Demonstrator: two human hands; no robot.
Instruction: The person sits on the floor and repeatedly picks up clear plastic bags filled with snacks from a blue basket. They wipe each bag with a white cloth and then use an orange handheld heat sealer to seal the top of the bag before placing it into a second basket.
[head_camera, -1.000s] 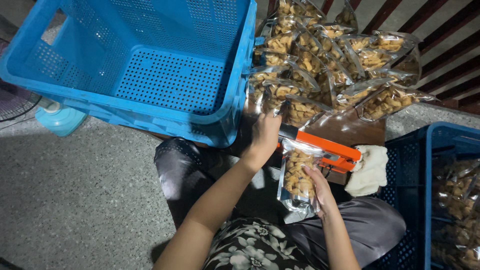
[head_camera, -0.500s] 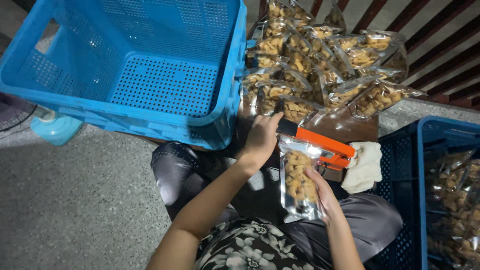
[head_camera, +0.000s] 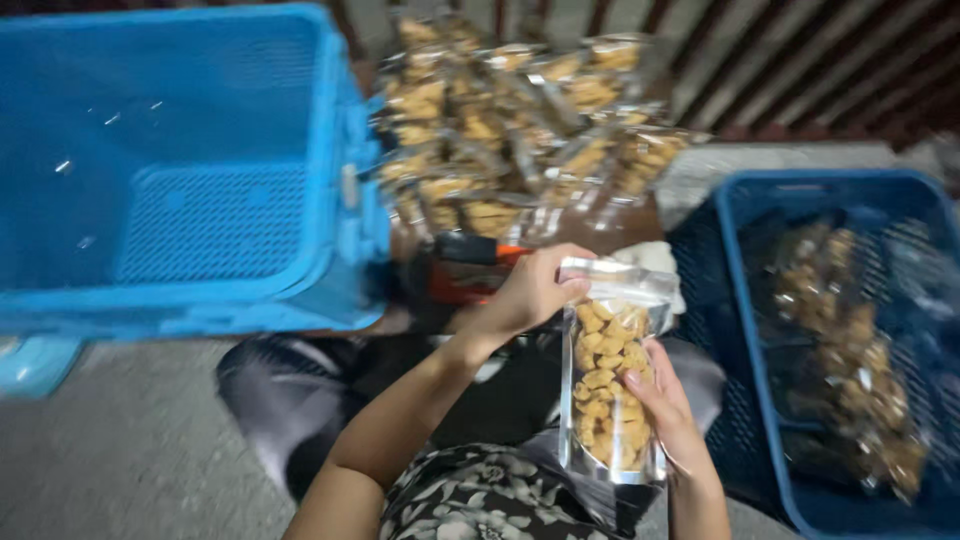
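1. Below the frame's centre, toward 5 o'clock, the clear snack pouch (head_camera: 608, 385) stands upright over the lap.
2. The right hand (head_camera: 668, 408) cups its lower side, fingers closed on it.
3. The left hand (head_camera: 532, 290) pinches its top edge.
4. At 12 o'clock lies a pile of filled pouches (head_camera: 510, 130); at 9 o'clock the light blue crate (head_camera: 180, 170); at 3 o'clock the dark blue crate (head_camera: 745, 215).

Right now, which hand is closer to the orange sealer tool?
Left. The left hand grips the snack pouch's top, right beside the orange sealer tool. The right hand supports the pouch lower down, farther away.
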